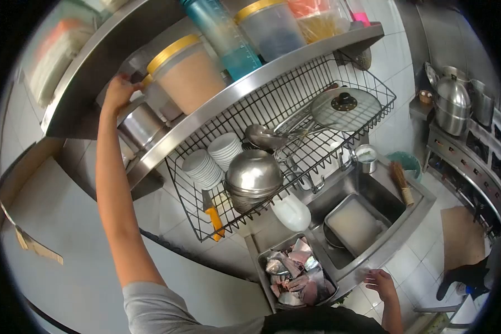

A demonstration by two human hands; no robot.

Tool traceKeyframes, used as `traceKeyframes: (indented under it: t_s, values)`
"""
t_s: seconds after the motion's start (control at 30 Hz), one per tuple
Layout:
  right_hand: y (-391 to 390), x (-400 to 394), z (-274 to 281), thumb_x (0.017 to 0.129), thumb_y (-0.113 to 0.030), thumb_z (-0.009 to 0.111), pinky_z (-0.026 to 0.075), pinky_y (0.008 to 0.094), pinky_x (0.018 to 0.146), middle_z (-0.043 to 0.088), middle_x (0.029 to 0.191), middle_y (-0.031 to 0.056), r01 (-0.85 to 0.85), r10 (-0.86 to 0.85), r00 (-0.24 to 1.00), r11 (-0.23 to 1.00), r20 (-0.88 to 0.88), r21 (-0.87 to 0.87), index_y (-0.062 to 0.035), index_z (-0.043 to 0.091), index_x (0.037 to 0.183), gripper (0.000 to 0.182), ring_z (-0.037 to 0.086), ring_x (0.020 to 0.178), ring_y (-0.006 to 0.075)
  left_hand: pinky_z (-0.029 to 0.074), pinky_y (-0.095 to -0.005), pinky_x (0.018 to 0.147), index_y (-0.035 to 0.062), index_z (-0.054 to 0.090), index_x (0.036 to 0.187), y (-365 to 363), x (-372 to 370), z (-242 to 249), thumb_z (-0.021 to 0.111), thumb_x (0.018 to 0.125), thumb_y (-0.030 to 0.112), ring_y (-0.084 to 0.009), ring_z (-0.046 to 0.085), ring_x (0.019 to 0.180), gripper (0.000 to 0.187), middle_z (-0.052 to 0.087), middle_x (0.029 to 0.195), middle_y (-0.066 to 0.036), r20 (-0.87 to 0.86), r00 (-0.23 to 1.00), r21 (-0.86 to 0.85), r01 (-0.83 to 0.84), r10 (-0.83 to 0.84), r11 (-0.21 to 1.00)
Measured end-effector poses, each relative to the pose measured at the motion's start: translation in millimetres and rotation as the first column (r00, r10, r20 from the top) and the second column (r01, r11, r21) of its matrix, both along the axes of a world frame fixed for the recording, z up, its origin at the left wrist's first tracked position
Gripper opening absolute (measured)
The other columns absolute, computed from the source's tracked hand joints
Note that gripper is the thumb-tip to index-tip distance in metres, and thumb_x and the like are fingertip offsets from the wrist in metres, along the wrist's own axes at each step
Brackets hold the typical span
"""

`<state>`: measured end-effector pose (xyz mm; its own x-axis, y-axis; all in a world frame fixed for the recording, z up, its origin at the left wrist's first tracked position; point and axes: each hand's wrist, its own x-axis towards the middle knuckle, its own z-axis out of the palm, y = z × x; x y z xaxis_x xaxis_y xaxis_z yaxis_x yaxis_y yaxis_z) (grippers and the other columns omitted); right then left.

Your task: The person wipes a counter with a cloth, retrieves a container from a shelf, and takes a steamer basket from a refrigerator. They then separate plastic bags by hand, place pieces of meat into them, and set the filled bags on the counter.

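Note:
My left hand (120,96) is raised to the steel shelf, its thumb stretched out at a small yellow-lidded container (157,96). Its other fingers are partly hidden among clear containers. Just below that hand stands a steel pot (143,126), and to its right a large yellow-lidded tub of beige contents (189,75). Low at the right, my right hand (381,283) hangs beside the sink's front edge, fingers apart and holding nothing. Left of it, a metal tray (329,283) full of cut fish pieces (296,271) rests on the counter.
Under the shelf hangs a black wire rack (197,222) with bowls (254,172), stacked white dishes, a glass lid (346,108) and an orange-handled knife (214,220). The sink (392,203) holds a pan of cloudy liquid (353,222). A stove (465,161) stands at right.

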<state>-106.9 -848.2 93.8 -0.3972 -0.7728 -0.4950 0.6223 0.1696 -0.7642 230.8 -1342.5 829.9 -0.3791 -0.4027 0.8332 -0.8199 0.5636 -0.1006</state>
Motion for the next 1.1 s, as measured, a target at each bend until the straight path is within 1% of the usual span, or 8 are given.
traceKeyframes:
  t_s: [0.07, 0.27, 0.37, 0.43, 0.77, 0.9, 1.03, 1.1]
  values:
    - [-2, 3, 12, 0.096, -0.022, 0.061, 0.059, 0.0372, 0.075, 0.068, 0.105, 0.0158, -0.009, 0.009, 1.000, 1.000, -0.002, -0.027, -0.0033, 0.060, 0.112, 0.025, 0.069, 0.089, 0.0255, 0.054, -0.0323, 0.067, -0.0097, 0.066, 0.105, -13, 2, -1, 0.084, 0.072, 0.024, -0.0128, 0.062, 0.066, 0.051, 0.070, 0.082, -0.012, 0.073, 0.996, -0.106, -0.039, 0.047, 0.994]
    - [12, 16, 26, 0.098, -0.028, 0.058, 0.058, 0.0374, 0.078, 0.069, 0.106, 0.0164, 0.031, -0.030, 0.998, 1.000, -0.062, 0.004, -0.0005, 0.059, 0.116, 0.033, 0.069, 0.090, 0.0258, 0.053, -0.0289, 0.052, -0.0064, 0.064, 0.088, -44, -16, 18, 0.080, 0.082, 0.017, -0.0190, 0.064, 0.061, 0.029, 0.066, 0.078, -0.012, -0.243, 0.956, 0.645, 0.286, -0.165, 0.708]
    - [22, 24, 14, 0.098, -0.030, 0.060, 0.058, 0.0378, 0.078, 0.069, 0.106, 0.0167, 0.048, -0.048, 0.998, 0.999, -0.051, -0.001, -0.0005, 0.060, 0.116, 0.035, 0.069, 0.091, 0.0265, 0.057, -0.0331, 0.051, -0.0056, 0.067, 0.088, -76, -22, 31, 0.071, 0.084, 0.011, -0.0244, 0.067, 0.063, 0.018, 0.060, 0.070, -0.010, 0.407, 0.857, 0.411, 0.138, -0.316, 0.901]
    - [23, 31, 21, 0.098, -0.031, 0.060, 0.058, 0.0380, 0.078, 0.069, 0.106, 0.0167, 0.053, -0.053, 0.997, 0.999, -0.060, 0.006, -0.0005, 0.060, 0.115, 0.036, 0.069, 0.091, 0.0266, 0.062, -0.0370, 0.059, -0.0089, 0.066, 0.089, -32, -61, 29, 0.067, 0.084, 0.007, -0.0266, 0.070, 0.068, 0.016, 0.063, 0.074, -0.013, -0.204, 0.978, 0.686, 0.180, -0.052, 0.705]
    - [4, 31, 46, 0.097, -0.033, 0.062, 0.056, 0.0385, 0.080, 0.068, 0.107, 0.0138, 0.007, -0.014, 0.987, 0.999, -0.163, -0.038, -0.0018, 0.060, 0.115, 0.036, 0.069, 0.094, 0.0252, 0.062, -0.0463, 0.079, -0.0029, 0.064, 0.109, -40, -71, 26, 0.063, 0.093, 0.020, -0.0294, 0.068, 0.102, 0.028, 0.067, 0.115, -0.017, -0.256, 0.932, 0.801, 0.352, -0.256, 0.484]
    - [-17, 15, 75, 0.096, -0.028, 0.062, 0.055, 0.0375, 0.080, 0.069, 0.108, 0.0114, -0.034, 0.011, 0.970, 0.995, -0.241, -0.091, -0.0039, 0.061, 0.114, 0.030, 0.068, 0.093, 0.0233, 0.055, -0.0399, 0.083, 0.0057, 0.062, 0.125, 36, -67, 19, 0.061, 0.096, 0.034, -0.0245, 0.061, 0.110, 0.040, 0.064, 0.123, -0.010, -0.053, 0.995, 0.558, 0.098, -0.082, 0.824]
    - [-48, -2, 128, 0.095, -0.029, 0.065, 0.053, 0.0370, 0.082, 0.069, 0.107, 0.0099, -0.090, 0.026, 0.933, 0.982, -0.359, -0.163, -0.0043, 0.062, 0.113, 0.031, 0.067, 0.095, 0.0218, 0.051, -0.0396, 0.094, 0.0124, 0.049, 0.143, 71, -81, -11, 0.065, 0.088, 0.056, -0.0258, 0.059, 0.121, 0.072, 0.063, 0.129, -0.011, 0.170, 0.718, 0.296, 0.616, -0.675, 0.730]
    - [-71, -9, 154, 0.096, -0.028, 0.064, 0.053, 0.0358, 0.082, 0.069, 0.108, 0.0094, -0.135, 0.053, 0.915, 0.974, -0.400, -0.180, -0.0041, 0.062, 0.114, 0.030, 0.067, 0.096, 0.0205, 0.041, -0.0435, 0.106, -0.0016, 0.047, 0.139, 122, -95, -28, 0.067, 0.083, 0.059, -0.0422, 0.051, 0.127, 0.085, 0.054, 0.135, -0.030, 0.409, 0.840, 0.135, 0.331, -0.357, 0.934]
